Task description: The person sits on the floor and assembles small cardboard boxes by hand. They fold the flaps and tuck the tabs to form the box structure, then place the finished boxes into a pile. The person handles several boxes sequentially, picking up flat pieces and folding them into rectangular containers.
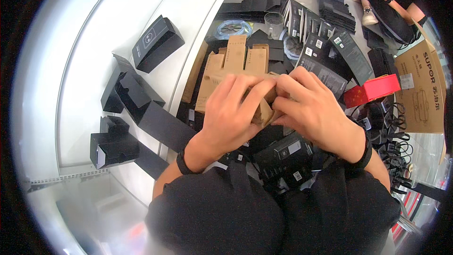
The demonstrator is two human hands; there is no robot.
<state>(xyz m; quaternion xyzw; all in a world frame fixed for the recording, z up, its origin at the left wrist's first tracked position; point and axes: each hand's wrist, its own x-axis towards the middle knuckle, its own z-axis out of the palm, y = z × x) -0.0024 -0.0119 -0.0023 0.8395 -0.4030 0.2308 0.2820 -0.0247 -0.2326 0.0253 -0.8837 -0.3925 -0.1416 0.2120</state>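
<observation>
A small brown cardboard box (265,113) is between my hands, in front of my chest. My left hand (226,115) grips its left side with bent fingers. From the right, my right hand (316,108) pinches its edge, the thumb below and the fingers curled over the top. Much of the box is hidden behind the fingers. Just beyond my hands stand several slim brown cartons (234,54). Below my wrists lie printed black boxes (283,158).
On the white shelf (122,23) at left are a closed black box (158,42) and opened black boxes (137,89). Flattened black boxes (257,0) lie ahead. A red box (373,89) and a big carton (422,89) stand at right. Another person's arm (396,7) shows far right.
</observation>
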